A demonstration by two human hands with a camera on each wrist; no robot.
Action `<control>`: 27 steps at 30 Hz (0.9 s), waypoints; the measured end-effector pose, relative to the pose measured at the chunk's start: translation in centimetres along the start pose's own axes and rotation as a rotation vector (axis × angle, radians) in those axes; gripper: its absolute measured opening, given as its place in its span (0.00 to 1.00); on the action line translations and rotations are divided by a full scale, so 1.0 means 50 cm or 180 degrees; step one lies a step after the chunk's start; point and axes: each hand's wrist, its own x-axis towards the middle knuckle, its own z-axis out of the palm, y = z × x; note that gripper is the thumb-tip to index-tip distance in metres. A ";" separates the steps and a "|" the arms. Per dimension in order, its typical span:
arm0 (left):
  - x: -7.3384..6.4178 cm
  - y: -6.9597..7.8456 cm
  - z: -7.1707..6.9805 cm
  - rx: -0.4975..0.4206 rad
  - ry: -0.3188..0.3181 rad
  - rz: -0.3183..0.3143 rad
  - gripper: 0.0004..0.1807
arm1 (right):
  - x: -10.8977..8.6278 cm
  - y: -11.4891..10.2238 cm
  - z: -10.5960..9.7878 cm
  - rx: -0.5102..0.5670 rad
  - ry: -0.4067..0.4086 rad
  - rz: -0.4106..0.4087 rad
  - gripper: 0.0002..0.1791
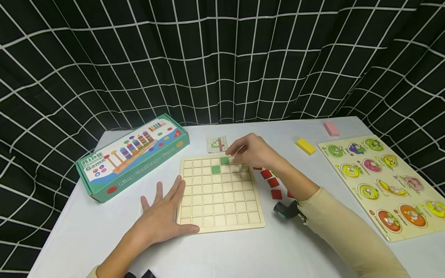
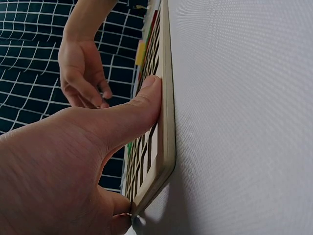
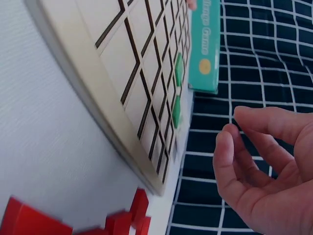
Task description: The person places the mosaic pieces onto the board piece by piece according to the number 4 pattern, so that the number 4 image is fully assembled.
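A pale wooden grid board [image 1: 222,193] lies on the white table. Two green square tiles [image 1: 216,169] sit in its cells toward the far side. At the board's near left corner, my left hand [image 1: 161,218] rests with the thumb along the front edge and spread fingers against the left side. In the left wrist view the thumb [image 2: 146,93] presses on the rim. My right hand [image 1: 255,152] hovers over the far right part of the board, its fingers loosely bent. The right wrist view shows thumb and fingertips [image 3: 225,144] with nothing visible between them.
Several red tiles [image 1: 273,182] lie right of the board. A small pattern card [image 1: 217,144] lies beyond it. The ring game box [image 1: 139,154] stands at left. Yellow [image 1: 306,146] and pink [image 1: 331,129] blocks and a fruit puzzle board [image 1: 386,185] are at right.
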 end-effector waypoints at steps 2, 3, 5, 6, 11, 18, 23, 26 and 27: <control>0.000 -0.001 0.000 -0.0021 0.0000 -0.0002 0.75 | -0.005 0.005 -0.006 0.0019 0.0014 0.0008 0.13; 0.000 -0.001 0.000 -0.0025 -0.0003 0.0000 0.75 | -0.007 0.008 -0.009 0.0025 0.0021 0.0008 0.14; 0.001 -0.001 0.000 -0.0033 -0.0001 0.0004 0.74 | -0.012 0.015 -0.014 0.0048 0.0038 0.0014 0.13; 0.001 -0.002 0.000 -0.0032 0.0000 0.0009 0.75 | -0.014 0.018 -0.017 0.0059 0.0041 0.0012 0.13; 0.000 -0.002 0.000 -0.0016 0.0015 0.0015 0.74 | -0.024 0.037 -0.030 0.0093 0.0068 0.0029 0.12; 0.001 0.001 -0.001 0.0009 0.0008 0.0012 0.74 | -0.044 0.065 -0.048 0.0119 0.0093 0.0081 0.11; 0.000 0.001 -0.001 0.0040 0.0001 -0.0005 0.74 | -0.061 0.085 -0.059 0.0132 0.0102 0.0078 0.12; -0.001 0.002 -0.001 0.0041 0.0002 -0.0005 0.74 | -0.070 0.097 -0.065 0.0147 0.0099 0.0109 0.14; -0.001 0.002 -0.002 0.0029 0.0000 -0.0002 0.74 | -0.074 0.100 -0.067 0.0142 0.0104 0.0108 0.14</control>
